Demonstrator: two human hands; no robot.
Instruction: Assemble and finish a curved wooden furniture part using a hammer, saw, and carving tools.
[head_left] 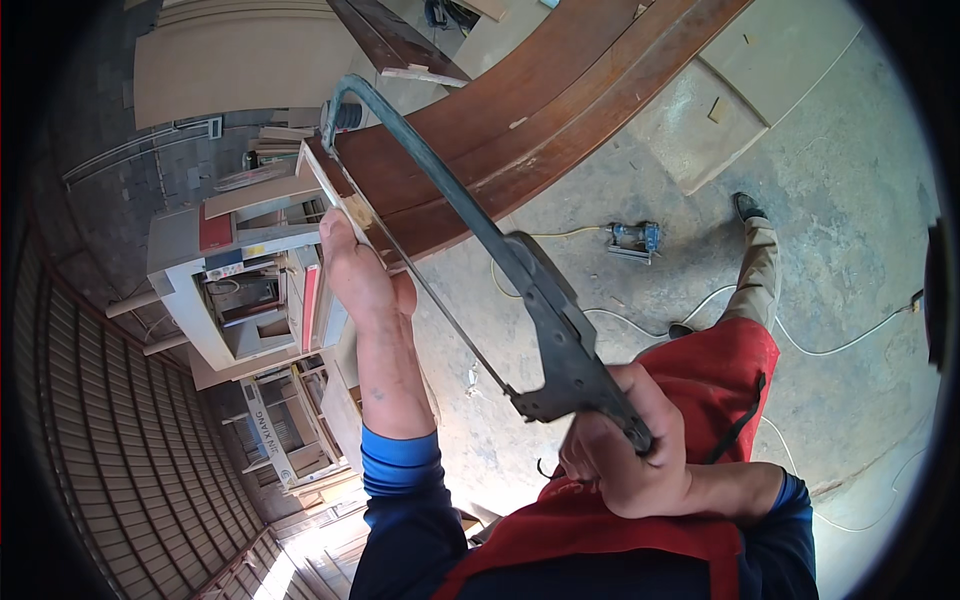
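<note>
Centrally: one saw (515,265), dark metal bow, thin straight blade (450,315), its handle clamped in the right hand (640,475). Ahead-left of that grip: one curved brown wooden piece (530,125), glossy, grooved, pale-ended; the left hand (358,275) clasps its end beside the blade. Sawing seems in hand; the next stroke likely calls for firm bracing. Tooth contact: cannot tell. Beyond the right grip: blue power tool (634,238), mottled concrete floor (850,270).
</note>
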